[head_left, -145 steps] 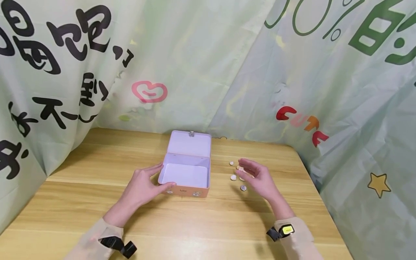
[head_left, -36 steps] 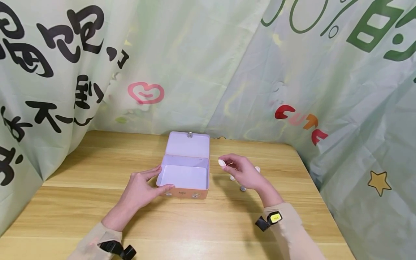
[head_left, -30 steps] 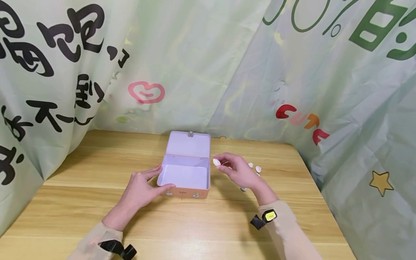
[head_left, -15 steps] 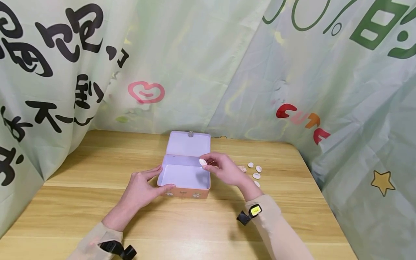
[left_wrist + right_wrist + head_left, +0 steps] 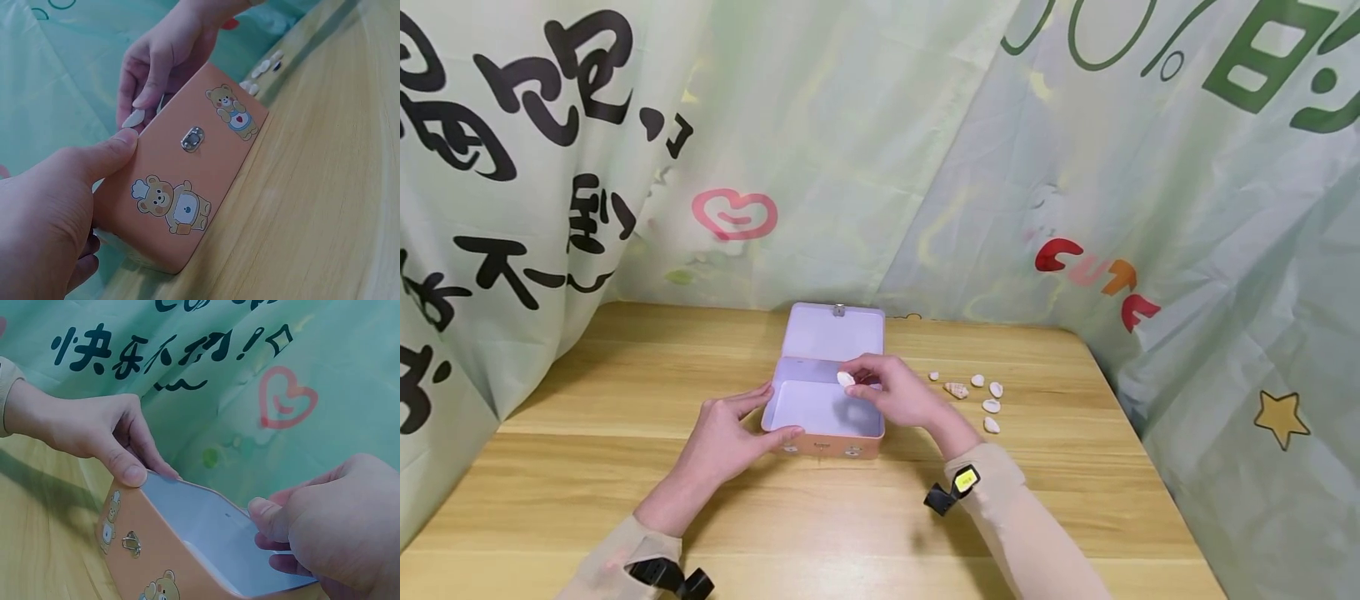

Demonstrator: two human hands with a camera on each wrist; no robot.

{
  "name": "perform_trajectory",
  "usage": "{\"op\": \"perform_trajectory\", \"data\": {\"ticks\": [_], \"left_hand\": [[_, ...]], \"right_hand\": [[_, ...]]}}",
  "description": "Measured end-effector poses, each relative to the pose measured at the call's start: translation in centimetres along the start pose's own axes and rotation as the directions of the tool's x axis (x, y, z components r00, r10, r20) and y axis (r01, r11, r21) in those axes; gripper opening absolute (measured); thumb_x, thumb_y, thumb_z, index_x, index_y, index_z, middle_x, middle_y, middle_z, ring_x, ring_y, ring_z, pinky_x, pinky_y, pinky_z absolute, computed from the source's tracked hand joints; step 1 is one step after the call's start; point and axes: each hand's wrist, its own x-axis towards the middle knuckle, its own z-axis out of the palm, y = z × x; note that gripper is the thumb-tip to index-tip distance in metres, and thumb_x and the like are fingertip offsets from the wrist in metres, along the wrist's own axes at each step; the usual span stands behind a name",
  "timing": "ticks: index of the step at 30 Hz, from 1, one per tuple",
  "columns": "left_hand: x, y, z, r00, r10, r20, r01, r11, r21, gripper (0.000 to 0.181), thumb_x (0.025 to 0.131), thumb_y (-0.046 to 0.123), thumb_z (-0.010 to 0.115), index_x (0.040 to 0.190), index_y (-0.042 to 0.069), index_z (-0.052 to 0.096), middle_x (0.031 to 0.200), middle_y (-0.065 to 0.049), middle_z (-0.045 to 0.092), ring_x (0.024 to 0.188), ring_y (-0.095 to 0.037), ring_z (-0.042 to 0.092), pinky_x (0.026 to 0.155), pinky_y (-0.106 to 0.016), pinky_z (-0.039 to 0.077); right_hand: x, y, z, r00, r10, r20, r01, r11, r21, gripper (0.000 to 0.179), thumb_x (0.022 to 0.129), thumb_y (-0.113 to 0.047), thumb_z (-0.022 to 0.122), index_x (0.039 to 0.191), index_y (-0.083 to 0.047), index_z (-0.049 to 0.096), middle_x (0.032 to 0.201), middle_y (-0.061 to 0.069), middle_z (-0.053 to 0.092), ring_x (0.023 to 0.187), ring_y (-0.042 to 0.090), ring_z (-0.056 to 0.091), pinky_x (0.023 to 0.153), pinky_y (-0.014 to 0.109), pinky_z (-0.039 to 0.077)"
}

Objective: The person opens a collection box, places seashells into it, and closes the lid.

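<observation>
A tin box stands with its lid raised, lilac inside and orange outside. Its front carries bear pictures and a metal clasp in the left wrist view. My left hand grips the box at the left front corner, thumb on the front rim and fingers along the left side. Above the box's inside, my right hand pinches a small white seashell between thumb and fingers. The same shell shows past the rim in the left wrist view; in the right wrist view the right hand hides it.
Right of the box on the wooden table lie several white shells and a patterned spiral shell. A printed curtain hangs behind the table and along both sides.
From over the loose shells, my right hand has picked up a white shell and carried it left to above the box. My left hand has stayed on the box.
</observation>
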Motion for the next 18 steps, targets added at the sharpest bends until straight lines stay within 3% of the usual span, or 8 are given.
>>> {"op": "perform_trajectory", "data": {"ticks": [2,5,8,10,12,15,18], "left_hand": [[-0.05,0.03,-0.01,1.000,0.001,0.001,-0.001,1.000,0.004,0.092,0.073,0.066,0.090,0.130,-0.003,0.071,0.134,-0.012,0.068,0.116,-0.042,0.069,0.057,-0.033,0.050],[-0.12,0.00,-0.02,1.000,-0.001,-0.003,0.001,1.000,0.002,0.092,0.073,0.065,0.091,0.129,-0.004,0.071,0.134,-0.013,0.069,0.078,-0.034,0.073,0.051,-0.031,0.046],[-0.17,-0.10,-0.03,1.000,0.009,-0.014,-0.009,1.000,-0.002,0.092,0.072,0.064,0.092,0.129,-0.005,0.071,0.132,-0.015,0.069,0.077,-0.033,0.073,0.044,-0.029,0.038],[-0.18,-0.20,0.01,0.999,0.023,-0.025,-0.023,1.000,0.001,0.091,0.071,0.063,0.093,0.128,-0.006,0.071,0.131,-0.016,0.070,0.102,-0.039,0.074,0.045,-0.028,0.038],[-0.21,-0.27,0.08,0.999,0.030,-0.034,-0.030,1.000,0.001,0.091,0.071,0.062,0.093,0.127,-0.006,0.072,0.130,-0.016,0.070,0.122,-0.041,0.065,0.046,-0.029,0.040],[-0.23,-0.28,0.18,0.999,0.029,-0.035,-0.029,1.000,0.000,0.090,0.072,0.063,0.093,0.127,-0.005,0.072,0.131,-0.015,0.070,0.118,-0.042,0.068,0.049,-0.030,0.045],[-0.18,-0.17,0.28,0.999,0.023,-0.028,-0.023,1.000,-0.001,0.091,0.072,0.065,0.091,0.128,-0.004,0.072,0.133,-0.014,0.069,0.085,-0.032,0.076,0.048,-0.029,0.045]], "right_hand": [[0.15,0.03,0.20,1.000,-0.004,0.004,0.004,1.000,0.004,0.031,0.102,-0.003,0.071,0.131,0.005,0.069,0.116,0.011,0.073,0.105,0.022,0.069,0.097,0.036,0.057],[0.39,0.26,0.49,1.000,-0.008,0.013,0.008,1.000,0.003,0.030,0.101,-0.003,0.072,0.130,0.005,0.070,0.116,0.011,0.073,0.105,0.022,0.069,0.097,0.036,0.057],[0.57,0.51,0.73,1.000,-0.007,0.022,0.007,1.000,0.003,0.030,0.101,-0.003,0.072,0.129,0.004,0.070,0.118,0.011,0.073,0.107,0.023,0.070,0.099,0.039,0.056],[0.69,0.64,0.84,1.000,0.002,0.028,-0.002,1.000,0.012,0.031,0.100,-0.002,0.072,0.131,0.005,0.069,0.121,0.013,0.073,0.110,0.026,0.071,0.101,0.042,0.055],[0.73,0.76,0.86,1.000,0.008,0.028,-0.008,1.000,0.015,0.033,0.100,-0.001,0.071,0.132,0.005,0.068,0.125,0.015,0.072,0.113,0.029,0.070,0.104,0.045,0.054],[0.64,0.78,0.67,1.000,0.004,0.012,-0.004,1.000,0.021,0.035,0.100,0.001,0.071,0.134,0.006,0.066,0.130,0.019,0.070,0.119,0.033,0.068,0.108,0.048,0.051],[0.29,0.77,0.24,1.000,-0.011,-0.019,0.011,1.000,0.019,0.036,0.099,0.001,0.072,0.134,0.006,0.067,0.132,0.019,0.070,0.123,0.033,0.066,0.109,0.048,0.050]]}}
